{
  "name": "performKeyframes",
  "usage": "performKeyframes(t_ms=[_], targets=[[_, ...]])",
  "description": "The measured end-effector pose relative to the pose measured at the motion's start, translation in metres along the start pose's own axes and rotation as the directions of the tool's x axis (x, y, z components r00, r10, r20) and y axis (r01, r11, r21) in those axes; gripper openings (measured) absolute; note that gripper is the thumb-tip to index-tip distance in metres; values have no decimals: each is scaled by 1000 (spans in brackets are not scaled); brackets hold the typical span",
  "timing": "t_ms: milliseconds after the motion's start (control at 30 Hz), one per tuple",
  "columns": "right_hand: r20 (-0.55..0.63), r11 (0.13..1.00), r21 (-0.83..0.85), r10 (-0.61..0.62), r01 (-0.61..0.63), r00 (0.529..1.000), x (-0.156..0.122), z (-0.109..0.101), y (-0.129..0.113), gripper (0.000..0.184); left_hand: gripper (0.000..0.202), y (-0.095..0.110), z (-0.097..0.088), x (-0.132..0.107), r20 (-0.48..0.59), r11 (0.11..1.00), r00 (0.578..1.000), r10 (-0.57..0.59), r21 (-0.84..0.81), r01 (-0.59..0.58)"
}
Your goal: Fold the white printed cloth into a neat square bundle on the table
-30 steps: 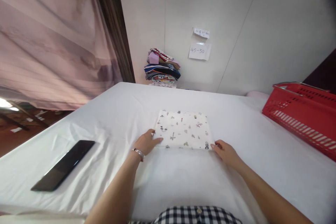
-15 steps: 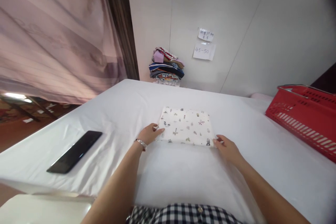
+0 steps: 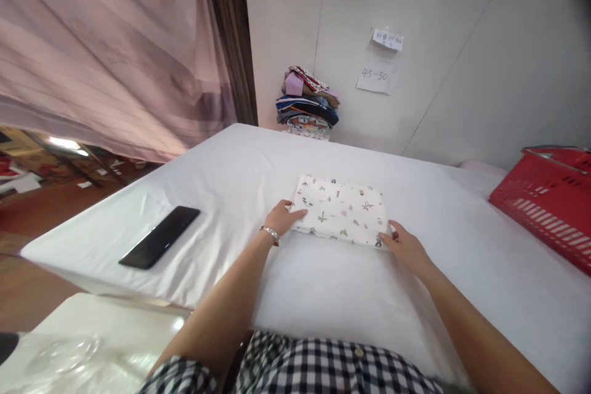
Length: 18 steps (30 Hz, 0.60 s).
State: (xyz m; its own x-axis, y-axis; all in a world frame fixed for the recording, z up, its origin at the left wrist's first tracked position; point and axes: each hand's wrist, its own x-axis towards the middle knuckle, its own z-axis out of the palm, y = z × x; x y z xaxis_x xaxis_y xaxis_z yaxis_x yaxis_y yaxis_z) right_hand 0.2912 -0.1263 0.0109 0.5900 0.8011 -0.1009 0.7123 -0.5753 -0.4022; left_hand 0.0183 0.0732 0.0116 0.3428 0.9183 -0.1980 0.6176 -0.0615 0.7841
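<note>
A folded white cloth with small printed leaf and insect-like shapes lies flat on the white-covered table. My left hand, with a bracelet at its wrist, closes on the cloth's left edge, thumb on top and fingertips partly hidden. At the near right corner, my right hand pinches the edge between thumb and fingers.
A dark phone-like slab lies on the left of the table. A red basket stands at the right. Folded clothes are stacked by the wall, and a white stool-like seat holds clear plastic.
My view has tilted and turned a little, so the table and cloth appear higher and further right. Both hands keep their hold at the cloth's sides, and more of the white seat shows.
</note>
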Motion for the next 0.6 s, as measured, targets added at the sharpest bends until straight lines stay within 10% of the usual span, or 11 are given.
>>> performKeyframes(t_ms=[100,267,600], targets=[[-155,988,-43,-156,151,976,-9,2,-11,53,70,-4,4,4,27,985,999,-27,-167,32],[-296,845,-199,-535,497,791,-18,8,-41,42,69,-6,10,8,93,914,992,-83,-389,113],[-7,639,-140,-764,756,645,0,42,-113,56,75,-6,12,7,57,866,996,-66,-492,86]])
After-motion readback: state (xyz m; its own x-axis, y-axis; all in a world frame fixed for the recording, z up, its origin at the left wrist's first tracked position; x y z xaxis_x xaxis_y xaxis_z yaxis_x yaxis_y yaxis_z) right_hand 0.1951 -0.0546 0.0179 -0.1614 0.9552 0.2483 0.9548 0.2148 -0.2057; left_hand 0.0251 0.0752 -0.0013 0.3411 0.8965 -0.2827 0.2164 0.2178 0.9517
